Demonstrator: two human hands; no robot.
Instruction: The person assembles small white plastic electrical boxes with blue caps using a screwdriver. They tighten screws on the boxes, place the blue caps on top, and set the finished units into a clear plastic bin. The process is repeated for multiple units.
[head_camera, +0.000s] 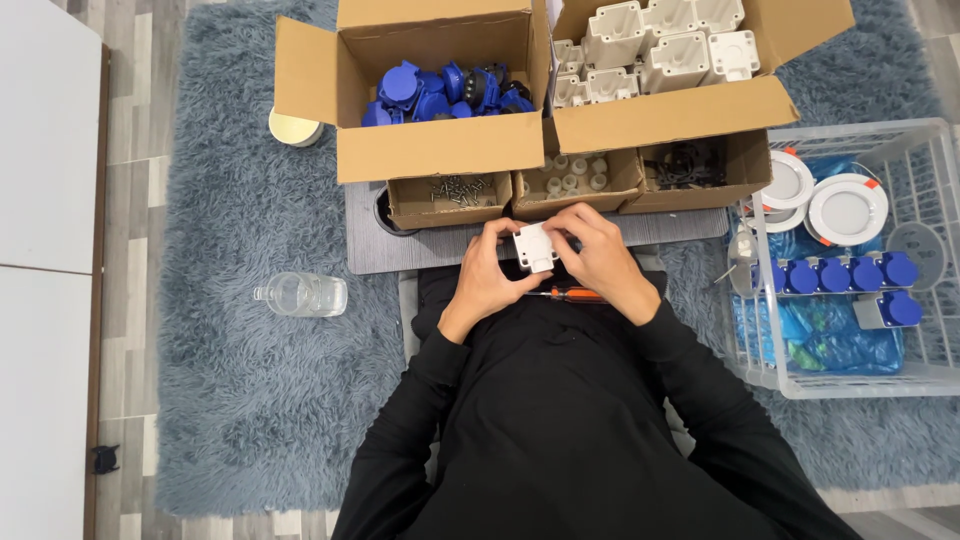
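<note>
White plastic socket housing (536, 246): centre frame, gripped by fingers of left hand (487, 281) and right hand (601, 258); blue-capped finished units (835, 274) in basket (938, 160) at right, many white housings (660, 45) boxed upper right.

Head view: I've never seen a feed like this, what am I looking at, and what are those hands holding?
There is no machine here. A camera worn on a person's head looks straight down at their own lap and hands. The left hand and right hand together hold a small white plastic housing. An orange-handled screwdriver lies on the lap below. Ahead stand cardboard boxes: blue covers, white housings, screws. On the right, a wire basket holds finished blue-capped pieces. A clear bottle lies on the rug.
</note>
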